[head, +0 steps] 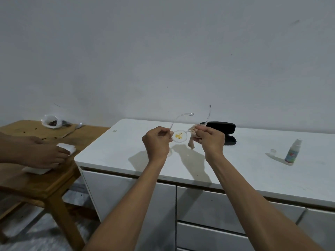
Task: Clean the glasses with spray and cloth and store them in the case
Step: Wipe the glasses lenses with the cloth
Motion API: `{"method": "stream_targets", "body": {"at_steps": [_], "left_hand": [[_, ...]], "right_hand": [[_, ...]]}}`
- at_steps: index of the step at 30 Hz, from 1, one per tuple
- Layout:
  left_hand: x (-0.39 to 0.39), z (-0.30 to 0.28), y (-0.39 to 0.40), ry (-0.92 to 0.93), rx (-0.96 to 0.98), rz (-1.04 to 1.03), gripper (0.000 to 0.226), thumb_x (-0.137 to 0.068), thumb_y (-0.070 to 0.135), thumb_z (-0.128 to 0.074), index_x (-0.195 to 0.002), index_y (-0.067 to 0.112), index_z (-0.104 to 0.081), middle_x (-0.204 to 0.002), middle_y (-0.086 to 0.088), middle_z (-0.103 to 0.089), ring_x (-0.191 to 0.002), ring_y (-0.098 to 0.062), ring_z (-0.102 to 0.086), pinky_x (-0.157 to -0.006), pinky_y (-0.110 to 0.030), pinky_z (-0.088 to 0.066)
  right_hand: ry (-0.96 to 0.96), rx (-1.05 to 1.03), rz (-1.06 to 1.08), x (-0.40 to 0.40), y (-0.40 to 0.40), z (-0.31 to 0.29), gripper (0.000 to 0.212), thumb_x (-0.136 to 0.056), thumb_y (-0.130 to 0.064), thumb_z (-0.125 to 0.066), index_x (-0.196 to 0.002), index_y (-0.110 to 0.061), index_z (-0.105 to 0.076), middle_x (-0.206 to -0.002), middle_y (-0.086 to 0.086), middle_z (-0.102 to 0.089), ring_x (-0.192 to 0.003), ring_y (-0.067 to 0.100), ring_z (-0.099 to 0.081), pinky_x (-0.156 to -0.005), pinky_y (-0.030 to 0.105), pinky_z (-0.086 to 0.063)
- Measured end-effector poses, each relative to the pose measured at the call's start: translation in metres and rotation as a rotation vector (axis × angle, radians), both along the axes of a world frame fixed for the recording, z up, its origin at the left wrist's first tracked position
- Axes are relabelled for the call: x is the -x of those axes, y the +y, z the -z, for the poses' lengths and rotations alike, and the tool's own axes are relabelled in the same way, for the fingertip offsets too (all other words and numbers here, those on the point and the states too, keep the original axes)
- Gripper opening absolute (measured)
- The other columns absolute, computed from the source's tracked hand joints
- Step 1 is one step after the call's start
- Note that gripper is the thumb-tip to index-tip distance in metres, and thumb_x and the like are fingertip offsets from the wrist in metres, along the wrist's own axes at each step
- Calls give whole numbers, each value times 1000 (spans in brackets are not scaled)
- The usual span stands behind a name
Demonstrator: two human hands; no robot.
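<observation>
Holding the clear plastic-framed glasses [179,135] up over the white cabinet top [235,169], I see my left hand [157,144] with fingers curled, pinching the frame at the left hinge. My right hand [211,139] has its fingers curled round a crumpled beige cloth [192,142], pressed over the other lens. The exposed lens carries yellow-orange smears. Both temple arms are unfolded and point away from me.

Behind my right hand lies the black hard glasses case [223,132], hinged open; I cannot tell what is inside. Well to the right stands a small white spray bottle [291,153] with its clear cap [273,152] off, just beside it.

On the wooden side table [45,182] to the left, another person's hand [43,156] rests on a white folded cloth [67,147], and a clear plastic bag [51,121] holds dark brown bits.
</observation>
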State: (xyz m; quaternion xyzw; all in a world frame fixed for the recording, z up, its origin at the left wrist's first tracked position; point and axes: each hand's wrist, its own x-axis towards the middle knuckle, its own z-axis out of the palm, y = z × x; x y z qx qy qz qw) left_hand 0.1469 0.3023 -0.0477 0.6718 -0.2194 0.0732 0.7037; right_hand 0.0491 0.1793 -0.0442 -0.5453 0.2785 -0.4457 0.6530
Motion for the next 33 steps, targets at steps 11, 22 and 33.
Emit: {"method": "stream_targets", "body": {"at_steps": [11, 22, 33], "left_hand": [[13, -1, -4, -62, 7, 26, 6, -80, -4, -76, -78, 1, -74, -66, -10, -73, -62, -25, -72, -67, -32, -60], [10, -6, -9, -115, 7, -23, 11, -79, -5, -76, -74, 4, -74, -63, -7, -73, -57, -19, -72, -64, -33, -61], [0, -6, 4, -160, -51, 65, 9, -78, -4, -80, -76, 2, -74, -65, -5, -72, -56, -13, -68, -66, -30, -60]], "right_hand": [[-97, -36, 284, -5, -2, -5, 22, -82, -4, -73, -81, -24, -82, -85, -12, -79, -90, 16, -76, -87, 48, -62], [-29, 1, -61, 1, -16, -11, 18, -83, 7, -73, -99, 1, -79, -92, 14, -76, -79, 26, -73, -58, 19, -56], [20, 50, 50, 11, -26, -3, 15, -80, 0, -73, -85, -11, -83, -80, 9, -79, -71, 28, -73, -72, 39, -63]]}}
